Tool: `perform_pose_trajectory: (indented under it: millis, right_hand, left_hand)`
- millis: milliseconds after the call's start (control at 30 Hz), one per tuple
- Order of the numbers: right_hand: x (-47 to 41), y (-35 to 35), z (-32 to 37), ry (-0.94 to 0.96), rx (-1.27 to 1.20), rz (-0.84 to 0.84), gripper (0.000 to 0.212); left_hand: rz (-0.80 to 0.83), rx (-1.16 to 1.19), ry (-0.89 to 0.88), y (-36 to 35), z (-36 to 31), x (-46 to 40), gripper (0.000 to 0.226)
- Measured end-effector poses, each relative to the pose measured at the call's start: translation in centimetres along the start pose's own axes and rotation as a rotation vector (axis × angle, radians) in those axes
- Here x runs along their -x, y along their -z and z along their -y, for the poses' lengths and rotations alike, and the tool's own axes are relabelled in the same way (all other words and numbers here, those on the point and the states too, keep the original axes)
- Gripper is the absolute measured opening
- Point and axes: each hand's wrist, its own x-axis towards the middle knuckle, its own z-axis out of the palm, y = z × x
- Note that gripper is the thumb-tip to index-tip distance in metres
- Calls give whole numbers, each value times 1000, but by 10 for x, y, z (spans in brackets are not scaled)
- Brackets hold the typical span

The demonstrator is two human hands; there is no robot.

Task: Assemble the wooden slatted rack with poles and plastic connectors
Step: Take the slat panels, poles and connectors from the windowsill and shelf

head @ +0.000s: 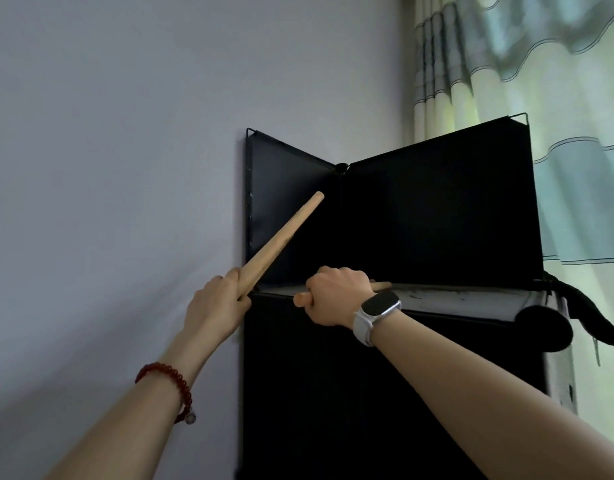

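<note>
The left hand (215, 303) grips a tilted wooden pole (285, 240). The right hand (333, 296) grips a second pole (303, 299) at the black cabinet's (437, 220) shelf edge. No writing is legible.

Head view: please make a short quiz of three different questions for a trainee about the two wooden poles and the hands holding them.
1. True or false: the left hand grips a wooden pole that points up and to the right, in front of the black panel cabinet.
2. Which wrist wears the white watch? A) left B) right C) neither
3. Fill the gap: the second pole, gripped by the right hand, lies roughly ____ along the cabinet's shelf edge.

Key: 1 true; 2 B (the left wrist wears a red bead bracelet); 3 level.
</note>
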Motion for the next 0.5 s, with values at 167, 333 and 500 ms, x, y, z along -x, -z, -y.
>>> perform_pose_trajectory:
  millis: [167,333,500]
  right_hand:
    - [2,5,-10,-5,-99,172,27]
    - [19,33,-27,22,-349,311,42]
    - [-5,26,-20,-258,-421,175,33]
  left_hand:
    - [-54,-61,26,3,-9,14,29]
    - [-79,5,76,15,-10,17,26]
    - [-112,-30,62,22,-12,19,28]
